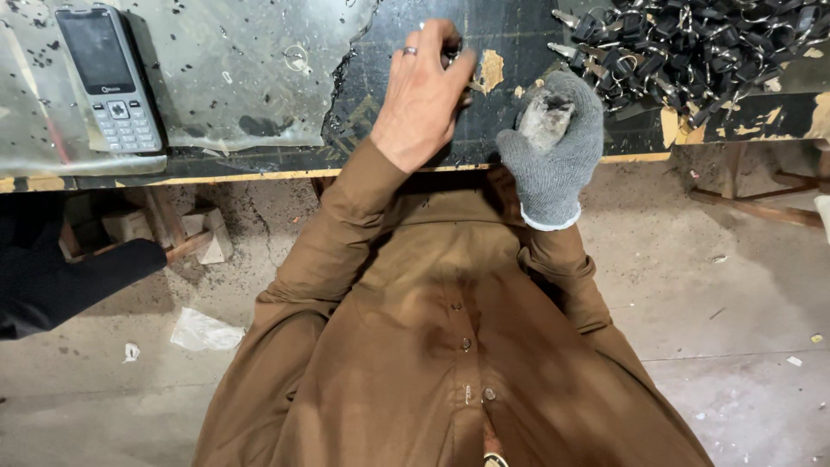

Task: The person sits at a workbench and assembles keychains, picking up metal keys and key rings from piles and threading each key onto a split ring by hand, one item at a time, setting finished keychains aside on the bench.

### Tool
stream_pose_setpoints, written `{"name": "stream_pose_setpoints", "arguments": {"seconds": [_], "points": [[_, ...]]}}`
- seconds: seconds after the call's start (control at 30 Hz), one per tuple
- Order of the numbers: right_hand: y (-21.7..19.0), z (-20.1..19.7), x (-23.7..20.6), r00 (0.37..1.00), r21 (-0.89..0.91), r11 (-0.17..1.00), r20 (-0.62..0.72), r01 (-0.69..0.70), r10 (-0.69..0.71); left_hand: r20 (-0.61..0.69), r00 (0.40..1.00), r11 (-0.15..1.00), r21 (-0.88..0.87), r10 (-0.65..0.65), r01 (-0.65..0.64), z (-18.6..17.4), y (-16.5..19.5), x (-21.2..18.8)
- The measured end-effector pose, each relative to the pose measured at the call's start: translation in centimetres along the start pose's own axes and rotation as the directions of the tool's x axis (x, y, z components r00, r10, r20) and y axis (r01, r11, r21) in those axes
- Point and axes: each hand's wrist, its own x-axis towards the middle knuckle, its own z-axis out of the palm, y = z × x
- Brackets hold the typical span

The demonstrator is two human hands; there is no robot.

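Your left hand, bare and wearing a ring, presses its fingers together on a small dark piece at the black surface, though the piece is mostly hidden and hard to make out. Just beside it, your right hand, in a worn grey knit glove, has its fingers curled shut around a stubby, dirty grey tool held over the surface's near edge. To the upper right, near the gloved hand, lies a heap of small black metal parts. Well apart at the upper left, a grey keypad phone rests on a speckled clear plastic sheet. Your brown shirt fills the foreground above a concrete floor.
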Motion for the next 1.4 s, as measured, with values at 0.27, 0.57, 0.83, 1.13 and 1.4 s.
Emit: {"name": "stream_pose_setpoints", "arguments": {"seconds": [0.27,0.57,0.83,1.13,1.4], "points": [[-0.3,0.2,0.1,1.000,-0.034,0.999,0.017,0.021,-0.020,0.051,0.997,0.987,0.152,0.050,-0.057,-3.8,1.3,1.6],[-4.9,0.7,0.3,0.962,0.463,0.867,0.268,-0.181,0.057,-0.244,0.931,0.947,-0.236,-0.273,0.215,-7.7,4.5,-2.5],[-7.2,0.6,5.6,0.953,-0.114,0.972,0.251,0.203,-0.170,-0.282,0.958,0.941,-0.334,-0.046,-0.053,-3.8,5.2,-1.5],[-7.6,0.7,2.4,0.871,-0.367,0.857,0.461,0.363,-0.171,-0.296,0.949,0.993,0.018,-0.107,0.118,0.1,0.2,-1.4],[-7.1,2.7,3.6,0.875,-0.353,0.845,0.418,0.403,-0.243,-0.280,0.957,0.997,-0.050,-0.069,0.057,0.1,0.7,-2.9]]}}
